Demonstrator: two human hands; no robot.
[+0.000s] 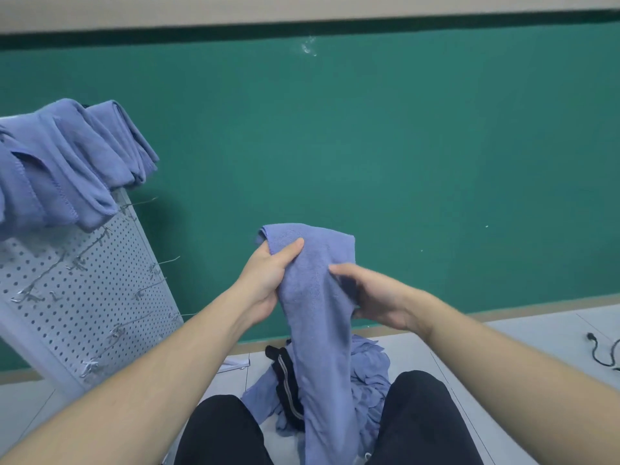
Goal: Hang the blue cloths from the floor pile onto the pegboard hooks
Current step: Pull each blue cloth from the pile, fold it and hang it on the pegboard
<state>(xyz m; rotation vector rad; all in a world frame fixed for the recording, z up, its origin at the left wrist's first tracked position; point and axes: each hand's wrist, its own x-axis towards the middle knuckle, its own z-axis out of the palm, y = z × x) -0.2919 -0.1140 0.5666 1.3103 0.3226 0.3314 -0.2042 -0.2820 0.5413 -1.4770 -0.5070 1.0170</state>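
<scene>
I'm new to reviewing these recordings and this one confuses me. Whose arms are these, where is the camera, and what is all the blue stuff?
There is no machine here: the camera sits on a person's head, looking forward and down, so the two bare arms are their own. Both hands, the left hand and the right hand, grip one long blue terry cloth, which hangs down between their knees. Below it, on the pale tiled floor, lies a pile of more blue cloths with a black zipped item among them. At the left stands a tilted white perforated pegboard with thin metal hooks; several blue cloths are already draped at its top. Behind is a green wall.
</scene>
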